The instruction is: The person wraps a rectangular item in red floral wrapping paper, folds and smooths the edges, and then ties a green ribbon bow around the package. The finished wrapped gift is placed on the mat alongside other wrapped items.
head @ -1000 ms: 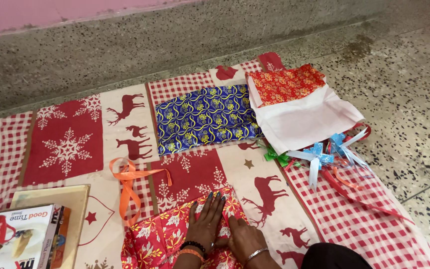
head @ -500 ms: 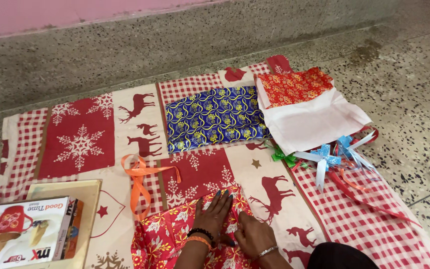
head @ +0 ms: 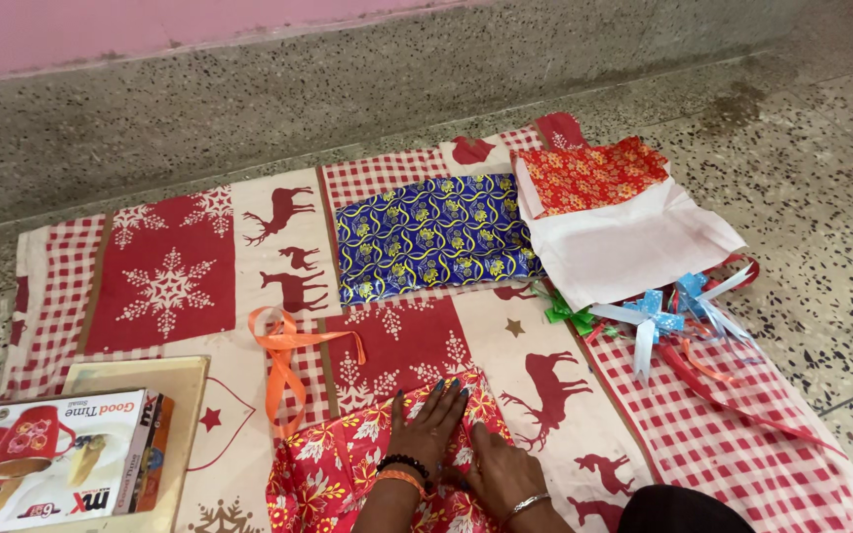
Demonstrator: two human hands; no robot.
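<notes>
Both the left hand [head: 433, 426] and right hand [head: 499, 472] press flat, fingers spread, on the red floral wrapping paper [head: 333, 479], folding barely begun; the boxed mug set [head: 46, 462] lies unwrapped.

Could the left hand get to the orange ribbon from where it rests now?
Probably yes. The left hand lies flat on the red floral paper, and the orange ribbon lies loose on the cloth just to its left, with nothing between them.
</notes>
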